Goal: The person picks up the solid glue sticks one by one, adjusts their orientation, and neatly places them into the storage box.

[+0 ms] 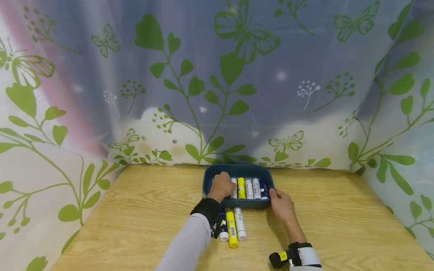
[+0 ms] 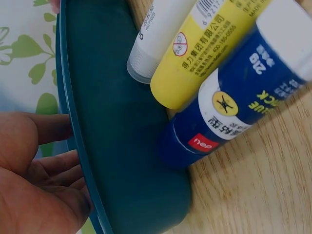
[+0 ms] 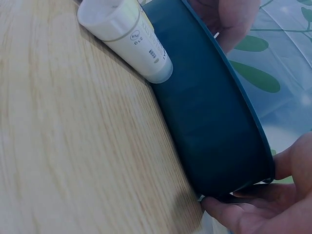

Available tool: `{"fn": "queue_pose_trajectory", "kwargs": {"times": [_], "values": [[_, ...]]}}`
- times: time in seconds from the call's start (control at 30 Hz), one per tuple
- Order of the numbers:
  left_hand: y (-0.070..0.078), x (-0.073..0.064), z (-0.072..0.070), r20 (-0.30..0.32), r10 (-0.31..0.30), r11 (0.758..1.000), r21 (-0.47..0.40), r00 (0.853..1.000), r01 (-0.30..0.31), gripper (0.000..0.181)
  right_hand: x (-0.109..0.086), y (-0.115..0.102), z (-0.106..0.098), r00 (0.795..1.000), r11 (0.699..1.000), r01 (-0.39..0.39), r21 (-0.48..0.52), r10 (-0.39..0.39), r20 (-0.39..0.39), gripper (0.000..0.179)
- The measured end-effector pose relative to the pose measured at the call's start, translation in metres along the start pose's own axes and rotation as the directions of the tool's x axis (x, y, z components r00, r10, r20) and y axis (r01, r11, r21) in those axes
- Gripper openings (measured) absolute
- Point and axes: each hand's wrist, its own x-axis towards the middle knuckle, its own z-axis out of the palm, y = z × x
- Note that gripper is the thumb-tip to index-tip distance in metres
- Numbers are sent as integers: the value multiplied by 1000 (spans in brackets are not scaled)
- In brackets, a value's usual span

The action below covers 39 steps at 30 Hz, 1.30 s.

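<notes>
My left hand (image 1: 222, 186) reaches over the front wall into a dark teal plastic box (image 1: 247, 203), beside a white glue stick (image 1: 234, 192). In the left wrist view its thumb and fingers (image 2: 62, 161) bend behind the wall, so I cannot tell whether they hold anything. My right hand (image 1: 282, 205) grips the box's front right corner, thumb at the rim and fingers beneath in the right wrist view. A yellow glue stick (image 1: 241, 188), white ones (image 1: 249, 189) and a blue one (image 1: 264, 189) lie side by side inside.
In front of the box, a blue glue stick (image 1: 223, 226), a yellow one (image 1: 232, 229) and a white one (image 1: 239, 224) lie on the wood-grain table (image 1: 152, 210). A curtain (image 1: 190, 113) printed with leaves and butterflies hangs behind the table's far edge.
</notes>
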Motion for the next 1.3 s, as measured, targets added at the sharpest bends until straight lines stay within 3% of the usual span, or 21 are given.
{"fn": "queue_pose_trajectory", "kwargs": {"times": [0.13,0.37,0.87,1.07,1.3], "values": [[0,-2,-1,-1,7,1000,29,1000,-7,31,0,1,0,1000,1000,4,-1,-4,-8,51],[0,-3,-3,0,17,998,67,1000,-17,45,0,0,1,1000,1000,8,-1,-8,-8,51],[-4,-4,-6,-5,72,993,90,997,-71,51,0,-1,0,1000,1000,16,-2,-16,-15,50],[2,-7,-17,1,178,978,106,984,-177,54,-1,0,0,1000,1000,15,-7,-15,-15,51],[19,-14,-51,20,306,935,180,952,-305,56,-2,-2,-2,1000,1000,0,2,0,16,52]]}}
